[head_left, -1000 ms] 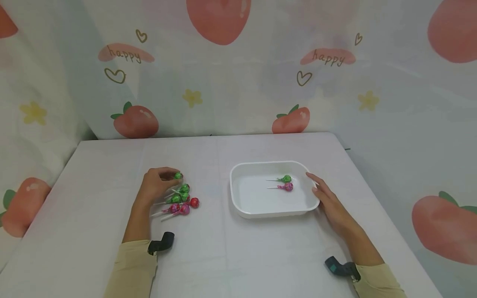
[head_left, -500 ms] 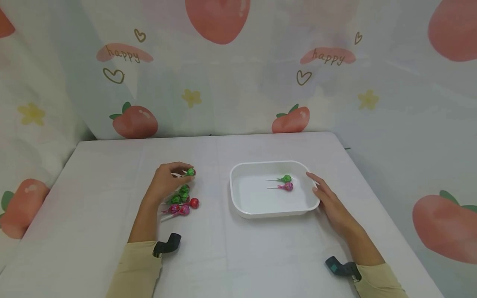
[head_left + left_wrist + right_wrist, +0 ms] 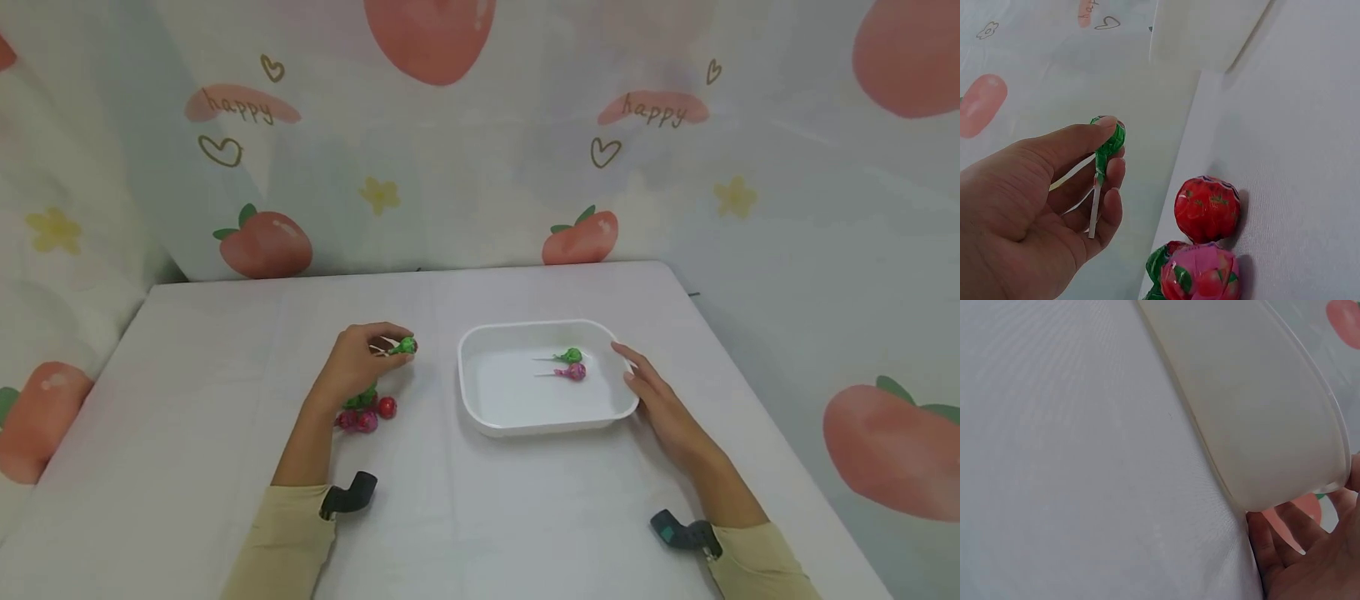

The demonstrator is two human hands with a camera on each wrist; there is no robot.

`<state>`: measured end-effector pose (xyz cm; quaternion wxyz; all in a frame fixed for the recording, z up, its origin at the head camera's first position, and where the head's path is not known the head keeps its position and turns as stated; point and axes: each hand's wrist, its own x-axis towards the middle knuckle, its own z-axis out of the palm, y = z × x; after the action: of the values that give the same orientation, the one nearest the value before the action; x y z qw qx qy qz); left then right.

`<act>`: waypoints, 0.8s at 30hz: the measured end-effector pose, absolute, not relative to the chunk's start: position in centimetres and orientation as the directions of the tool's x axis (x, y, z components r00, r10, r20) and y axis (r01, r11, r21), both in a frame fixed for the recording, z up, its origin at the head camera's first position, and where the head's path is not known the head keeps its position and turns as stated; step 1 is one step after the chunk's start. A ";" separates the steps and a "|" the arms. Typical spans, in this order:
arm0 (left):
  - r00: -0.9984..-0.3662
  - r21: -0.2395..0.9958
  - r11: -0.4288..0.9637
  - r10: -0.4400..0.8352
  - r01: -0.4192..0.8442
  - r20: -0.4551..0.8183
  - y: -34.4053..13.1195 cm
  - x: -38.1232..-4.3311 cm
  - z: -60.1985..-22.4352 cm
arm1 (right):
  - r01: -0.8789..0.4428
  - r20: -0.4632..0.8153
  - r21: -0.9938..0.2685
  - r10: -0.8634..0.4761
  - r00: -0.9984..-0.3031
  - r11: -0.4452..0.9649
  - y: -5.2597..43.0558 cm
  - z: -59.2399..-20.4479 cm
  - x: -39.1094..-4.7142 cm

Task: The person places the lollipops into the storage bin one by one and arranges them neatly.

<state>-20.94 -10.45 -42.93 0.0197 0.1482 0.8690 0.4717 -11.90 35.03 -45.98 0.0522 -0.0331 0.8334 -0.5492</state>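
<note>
This looks like a makeshift recording corner; whether it lies in a home, an office or a lab cannot be told. Pale printed sheeting (image 3: 465,192), creased in places, rises behind and on both sides of a white-covered surface (image 3: 225,375). Its pattern shows red fruits (image 3: 431,37), yellow flowers (image 3: 380,196), outlined hearts (image 3: 221,152) and the word "happy" (image 3: 242,106). Dark devices (image 3: 350,493) sit at the person's wrists.

Right hand (image 3: 1313,556) at white tray (image 3: 1247,406)
</note>
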 end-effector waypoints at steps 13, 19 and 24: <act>-0.918 0.821 0.467 0.364 0.328 0.159 -6.6 -21.0 -41.7 | 0.014 -0.061 -0.924 -0.110 -0.992 0.382 34.8 -46.2 -12.0; -0.901 0.827 0.440 0.399 0.350 0.170 -4.1 -21.2 -41.3 | 0.008 -0.055 -0.926 -0.115 -0.992 0.377 34.9 -46.2 -12.0; -0.886 0.821 0.433 0.429 0.373 0.176 -1.8 -21.0 -41.0 | 0.010 -0.057 -0.926 -0.111 -0.992 0.378 35.0 -46.1 -12.0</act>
<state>-20.98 -1.77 -41.02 0.0295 0.2369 0.8459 0.4769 -11.99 35.01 -46.12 0.0546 -0.0305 0.8284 -0.5567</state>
